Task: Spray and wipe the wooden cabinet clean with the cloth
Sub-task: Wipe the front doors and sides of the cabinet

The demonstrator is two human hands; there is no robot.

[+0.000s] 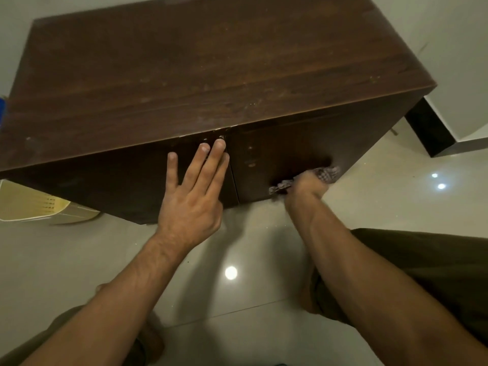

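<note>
A low dark wooden cabinet (pixel 206 70) fills the upper part of the head view, its top marked with pale smudges. Two doors face me. My left hand (pixel 194 194) lies flat with fingers spread against the left door, fingertips near the seam between the doors. My right hand (pixel 306 186) is blurred and grips a grey patterned cloth (pixel 327 174), pressed against the lower part of the right door. No spray bottle shows in the frame.
A cream plastic object (pixel 31 204) lies on the floor under the cabinet's left end. A blue item (pixel 2 107) peeks in at the left edge. Glossy light tiles (pixel 237 260) reflect ceiling lamps. A wall with dark skirting (pixel 427 128) stands at right. My knees frame the bottom.
</note>
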